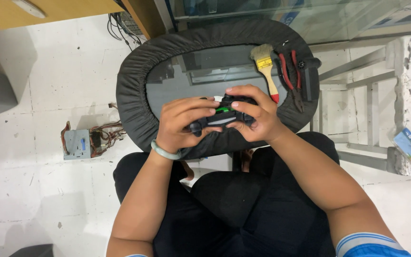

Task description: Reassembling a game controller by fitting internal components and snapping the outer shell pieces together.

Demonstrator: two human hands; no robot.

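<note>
Hands over the near edge of a round padded stool (134,81), left hand (181,124) and right hand (255,116) both clasped around a black game controller (222,115), paintbrush (266,66) and red-handled pliers (291,76) at the stool's far right edge.

Seated, the person holds both forearms forward over the lap, left hand (182,124) and right hand (254,114) curled from either side around a black game controller (222,116), fingers bent over its top.
</note>
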